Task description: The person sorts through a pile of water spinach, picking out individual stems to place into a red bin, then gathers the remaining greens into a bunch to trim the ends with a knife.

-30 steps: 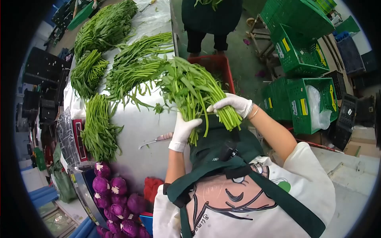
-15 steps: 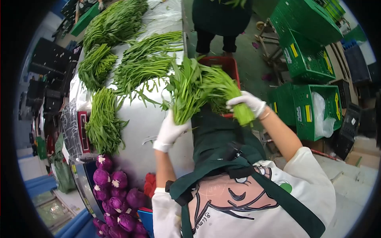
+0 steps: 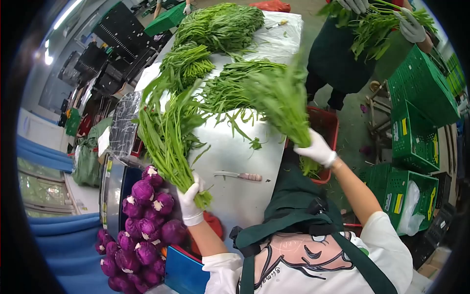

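Observation:
In a white glove, my left hand (image 3: 191, 198) is closed round the stem ends of a bunch of leafy greens (image 3: 169, 142) at the table's left side. Its long stems and leaves stretch away from me, overlapping the greens behind. My right hand (image 3: 318, 149), also gloved, grips the stem ends of a second bunch (image 3: 284, 100), smeared by motion above the table's right edge. Between the hands a knife (image 3: 249, 177) with a light handle lies on the metal table (image 3: 235, 201). More greens (image 3: 225, 85) are laid out beyond it.
Purple cabbages (image 3: 142, 230) are piled at the left, beside a blue bin (image 3: 186, 272). A red crate (image 3: 327, 127) stands right of the table. Green crates (image 3: 409, 132) are stacked farther right. Across from me, a co-worker's gloved hands (image 3: 411, 25) hold greens.
The view has turned left. My left hand has carried its bunch leftward across the table, uncovering the knife. My right hand has swung its bunch so the leaves point forward over the table edge.

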Demonstrator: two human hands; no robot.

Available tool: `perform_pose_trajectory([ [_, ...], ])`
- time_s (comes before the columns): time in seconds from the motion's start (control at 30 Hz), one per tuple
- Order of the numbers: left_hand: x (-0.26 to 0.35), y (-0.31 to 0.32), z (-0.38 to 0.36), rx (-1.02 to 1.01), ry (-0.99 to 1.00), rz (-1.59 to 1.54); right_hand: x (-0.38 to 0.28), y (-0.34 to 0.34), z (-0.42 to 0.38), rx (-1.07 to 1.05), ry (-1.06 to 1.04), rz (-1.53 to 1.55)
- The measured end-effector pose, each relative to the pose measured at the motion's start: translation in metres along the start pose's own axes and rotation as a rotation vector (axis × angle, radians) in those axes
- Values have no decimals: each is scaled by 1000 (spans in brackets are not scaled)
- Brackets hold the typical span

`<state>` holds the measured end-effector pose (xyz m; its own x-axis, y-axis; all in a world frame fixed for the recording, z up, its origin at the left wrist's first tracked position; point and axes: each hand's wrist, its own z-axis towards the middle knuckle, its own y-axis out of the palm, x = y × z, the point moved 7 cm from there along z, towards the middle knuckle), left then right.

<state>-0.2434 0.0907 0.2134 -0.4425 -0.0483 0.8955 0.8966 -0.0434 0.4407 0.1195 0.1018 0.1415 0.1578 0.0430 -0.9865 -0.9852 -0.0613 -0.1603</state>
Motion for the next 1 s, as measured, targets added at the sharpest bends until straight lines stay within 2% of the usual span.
perform_pose_trajectory([
  [0.1, -19, 17, 4, 98, -7, -11, 19, 58, 42, -171, 86, -135],
  [0.17, -42, 25, 10, 66, -18, -48, 64, 88, 70, -241, -3, -182],
  [0.2, -51, 32, 10, 108, -48, 3, 86, 93, 76, -264, 2, -326],
  [0.23, -60, 38, 9, 146, -82, 55, 76, 95, 72, -259, 52, -493],
  [0.3, -83, 51, 13, 54, -147, 101, 57, 90, 66, -235, 153, -834],
  [0.33, -93, 61, 12, 43, -202, 113, 32, 86, 60, -36, -72, -778],
  [0.37, -104, 72, 11, 33, -259, 122, 24, 78, 47, 12, -72, -560],
  [0.43, -122, 104, 13, 5, -165, 40, -10, 72, 17, -66, -56, -220],
  [0.47, -144, 121, 11, -85, -198, -27, -7, 73, -1, -142, 88, 4],
  [0.5, -170, 129, 7, -31, -273, -61, -7, 75, -19, -210, 227, 232],
  [0.53, -183, 143, 2, -140, -304, -68, -35, 66, -30, -216, 98, 145],
  [0.57, -194, 158, -5, -253, -337, -77, -29, 48, -42, -105, 82, -50],
  [0.63, -208, 189, -22, -471, -276, 99, -17, 26, -62, -223, 209, 80],
  [0.67, -221, 202, -32, -640, -356, 206, -20, 14, -74, -197, 239, 31],
  [0.77, -213, 243, -49, -941, -371, 386, 4, -19, -108, -56, 364, -68],
  [0.8, -222, 253, -55, -1080, -440, 425, 12, -25, -116, -25, 420, -15],
  [0.9, -228, 272, -63, -1039, -380, 312, 7, -46, -134, 221, 344, 3],
  [0.97, -238, 266, -71, -998, -480, 241, 5, -63, -143, 328, 325, -81],
  [1.0, -241, 255, -75, -979, -559, 231, 7, -73, -145, 394, 331, -18],
])
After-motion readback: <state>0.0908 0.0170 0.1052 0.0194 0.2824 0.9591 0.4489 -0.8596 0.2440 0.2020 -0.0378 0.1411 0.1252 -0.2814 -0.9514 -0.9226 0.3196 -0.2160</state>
